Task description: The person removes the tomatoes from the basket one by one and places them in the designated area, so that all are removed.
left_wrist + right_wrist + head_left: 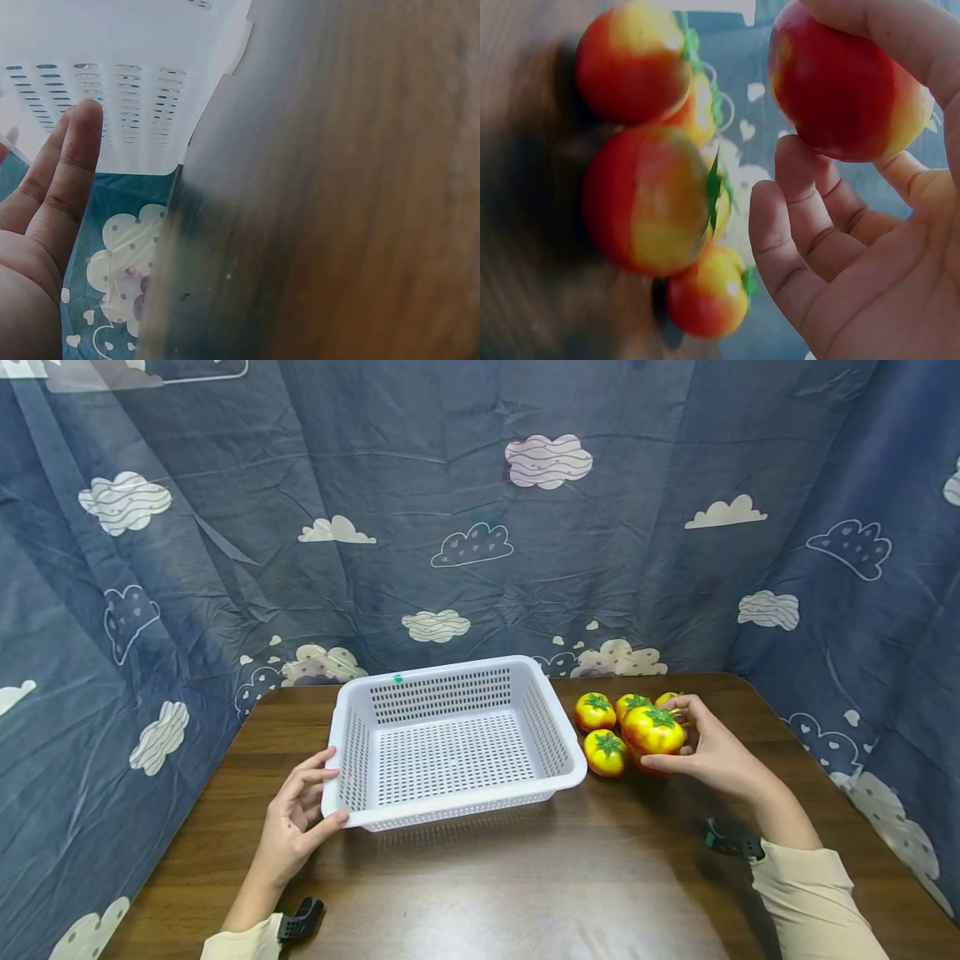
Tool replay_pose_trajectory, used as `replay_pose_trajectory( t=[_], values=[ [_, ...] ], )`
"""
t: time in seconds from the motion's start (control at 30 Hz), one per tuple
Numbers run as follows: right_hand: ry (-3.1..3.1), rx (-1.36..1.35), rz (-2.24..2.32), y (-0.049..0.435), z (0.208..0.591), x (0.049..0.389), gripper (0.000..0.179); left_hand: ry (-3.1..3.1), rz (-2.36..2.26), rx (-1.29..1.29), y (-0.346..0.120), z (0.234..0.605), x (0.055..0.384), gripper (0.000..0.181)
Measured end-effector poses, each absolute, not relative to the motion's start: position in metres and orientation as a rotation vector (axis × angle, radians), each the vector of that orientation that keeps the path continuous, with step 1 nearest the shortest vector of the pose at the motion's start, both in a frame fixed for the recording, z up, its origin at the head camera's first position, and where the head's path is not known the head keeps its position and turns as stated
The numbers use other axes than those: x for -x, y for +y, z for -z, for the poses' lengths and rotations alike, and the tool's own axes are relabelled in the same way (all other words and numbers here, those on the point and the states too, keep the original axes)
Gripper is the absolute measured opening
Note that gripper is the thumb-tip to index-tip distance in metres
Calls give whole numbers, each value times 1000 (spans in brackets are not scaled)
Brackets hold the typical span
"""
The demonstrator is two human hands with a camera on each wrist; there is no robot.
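Note:
A white perforated plastic basket (453,787) stands on the table with nothing inside. My left hand (294,810) is at its front left corner, fingertips against the left rim and thumb by the front corner. In the left wrist view, two fairly straight fingers (66,172) lie against the basket's slotted wall (127,97). My right hand (716,756) holds a red and yellow tomato (651,732) with a green leafy top, between thumb and fingers. In the right wrist view, this tomato (847,86) is above the palm, apart from the other tomatoes.
Several more tomatoes (606,753) cluster on the brown wooden table (487,885), just right of the basket. Some are partly hidden behind the held one. A blue cloud-patterned curtain (420,468) hangs behind the table and along its sides.

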State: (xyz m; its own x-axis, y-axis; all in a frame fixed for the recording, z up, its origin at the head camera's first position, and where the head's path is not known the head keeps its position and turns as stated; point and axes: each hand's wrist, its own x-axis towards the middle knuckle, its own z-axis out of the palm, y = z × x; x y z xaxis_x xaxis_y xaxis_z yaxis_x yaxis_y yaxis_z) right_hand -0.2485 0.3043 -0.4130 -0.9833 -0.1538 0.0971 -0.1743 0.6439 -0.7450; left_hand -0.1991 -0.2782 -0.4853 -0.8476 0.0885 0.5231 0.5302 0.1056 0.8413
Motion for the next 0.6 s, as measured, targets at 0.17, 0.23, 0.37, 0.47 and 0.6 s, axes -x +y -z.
replay_pose_trajectory(
  t=[0.17,0.23,0.37,0.47,0.6],
  values=[
    [-2822,-228,-1316,318,421,246,80,-2067,1789,580,-278,485,199,53],
    [-2817,-215,-1324,322,424,245,80,-2074,1788,569,-278,485,199,53],
    [-2817,-195,-1280,333,432,243,80,-2076,1791,569,-278,484,199,53],
    [-2822,-178,-1242,341,437,241,80,-2071,1795,574,-278,484,199,52],
    [-2826,-159,-1220,349,440,238,80,-2068,1799,575,-278,484,199,52]
  ],
)
